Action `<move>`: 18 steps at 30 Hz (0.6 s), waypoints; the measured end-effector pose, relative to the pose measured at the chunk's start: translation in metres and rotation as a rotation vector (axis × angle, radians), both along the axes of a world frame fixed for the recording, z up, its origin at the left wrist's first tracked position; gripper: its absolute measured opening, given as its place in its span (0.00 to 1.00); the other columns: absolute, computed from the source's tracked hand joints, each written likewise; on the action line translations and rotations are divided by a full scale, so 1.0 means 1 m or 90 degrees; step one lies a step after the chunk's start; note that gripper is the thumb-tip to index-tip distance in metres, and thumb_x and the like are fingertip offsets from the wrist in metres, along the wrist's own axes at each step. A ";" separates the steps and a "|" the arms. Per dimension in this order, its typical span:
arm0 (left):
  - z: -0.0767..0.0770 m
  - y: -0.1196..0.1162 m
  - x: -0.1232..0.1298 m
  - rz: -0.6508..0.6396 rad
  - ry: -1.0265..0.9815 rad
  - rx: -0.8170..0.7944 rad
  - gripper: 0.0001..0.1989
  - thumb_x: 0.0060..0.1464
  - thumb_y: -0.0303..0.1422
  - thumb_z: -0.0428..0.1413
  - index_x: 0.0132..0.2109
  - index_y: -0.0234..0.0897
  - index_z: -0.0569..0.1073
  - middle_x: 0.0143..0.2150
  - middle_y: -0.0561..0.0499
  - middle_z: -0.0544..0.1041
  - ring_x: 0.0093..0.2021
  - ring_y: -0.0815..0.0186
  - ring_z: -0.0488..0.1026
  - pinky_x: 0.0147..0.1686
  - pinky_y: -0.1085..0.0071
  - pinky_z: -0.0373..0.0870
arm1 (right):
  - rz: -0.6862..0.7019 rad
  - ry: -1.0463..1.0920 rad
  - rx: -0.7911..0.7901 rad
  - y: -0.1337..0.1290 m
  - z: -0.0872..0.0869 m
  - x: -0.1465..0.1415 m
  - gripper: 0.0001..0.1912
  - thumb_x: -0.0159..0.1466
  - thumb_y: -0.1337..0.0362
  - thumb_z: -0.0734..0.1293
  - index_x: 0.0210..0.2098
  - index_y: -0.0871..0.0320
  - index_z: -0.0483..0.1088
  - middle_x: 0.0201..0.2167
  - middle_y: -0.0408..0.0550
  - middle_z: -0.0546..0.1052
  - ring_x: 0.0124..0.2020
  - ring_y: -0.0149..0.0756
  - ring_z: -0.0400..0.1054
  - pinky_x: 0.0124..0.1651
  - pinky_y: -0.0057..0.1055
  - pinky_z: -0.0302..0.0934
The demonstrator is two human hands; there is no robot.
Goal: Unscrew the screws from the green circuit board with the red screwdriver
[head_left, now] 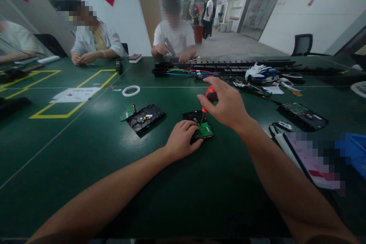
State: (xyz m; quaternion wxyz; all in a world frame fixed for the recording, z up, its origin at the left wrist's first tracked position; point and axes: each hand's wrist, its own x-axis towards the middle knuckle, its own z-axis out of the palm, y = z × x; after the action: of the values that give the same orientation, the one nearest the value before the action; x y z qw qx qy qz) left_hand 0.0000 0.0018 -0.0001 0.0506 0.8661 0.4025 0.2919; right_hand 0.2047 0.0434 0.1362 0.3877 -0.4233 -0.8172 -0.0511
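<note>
A hard drive [205, 132] with a green circuit board facing up lies on the table in front of me. My left hand [183, 140] grips its near left side, fingers over the board and thumb along the near edge. In my right hand [225, 103] is a screwdriver [211, 92] with a red and black handle. It stands nearly upright, its shaft pointing down onto the board; the tip's exact contact is too small to tell. To the left lies another hard drive [146, 118] with a loose green circuit board [127, 112] beside it.
A white ring [131, 91] lies beyond the left drive. At right are another drive [304, 116], a white device [297, 158] and a blue bin [354, 150]. Cables [188, 72], black rails [228, 66] and gloves [261, 71] lie farther back. People sit across the table.
</note>
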 end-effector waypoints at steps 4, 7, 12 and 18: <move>0.000 0.000 0.000 0.003 0.003 -0.002 0.17 0.64 0.41 0.64 0.56 0.40 0.76 0.60 0.42 0.78 0.61 0.48 0.74 0.64 0.46 0.72 | 0.021 -0.003 0.022 0.000 0.000 -0.001 0.24 0.69 0.63 0.64 0.64 0.58 0.67 0.57 0.61 0.78 0.53 0.55 0.75 0.56 0.52 0.71; 0.000 0.000 0.000 0.003 0.002 -0.003 0.17 0.64 0.41 0.65 0.56 0.40 0.76 0.60 0.42 0.78 0.61 0.48 0.74 0.63 0.46 0.73 | 0.025 0.019 0.055 0.003 -0.001 0.000 0.17 0.69 0.65 0.64 0.57 0.57 0.70 0.56 0.62 0.78 0.55 0.55 0.75 0.58 0.51 0.70; 0.000 -0.001 0.000 0.005 0.005 -0.007 0.18 0.64 0.41 0.64 0.57 0.40 0.76 0.60 0.42 0.78 0.62 0.48 0.74 0.64 0.46 0.73 | 0.012 0.019 0.057 0.006 -0.001 0.004 0.11 0.71 0.60 0.66 0.50 0.56 0.74 0.47 0.57 0.81 0.49 0.52 0.77 0.53 0.48 0.71; 0.001 -0.001 0.000 0.002 -0.002 -0.003 0.17 0.64 0.41 0.65 0.56 0.40 0.76 0.59 0.42 0.78 0.62 0.48 0.74 0.64 0.46 0.72 | 0.007 0.002 0.037 -0.001 0.003 0.000 0.20 0.70 0.64 0.63 0.59 0.57 0.72 0.47 0.56 0.82 0.47 0.50 0.78 0.52 0.46 0.70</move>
State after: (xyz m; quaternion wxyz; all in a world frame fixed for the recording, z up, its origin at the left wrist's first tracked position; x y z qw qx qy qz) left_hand -0.0001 0.0011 0.0009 0.0532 0.8650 0.4042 0.2927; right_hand 0.2050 0.0426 0.1395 0.4015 -0.4074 -0.8170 -0.0723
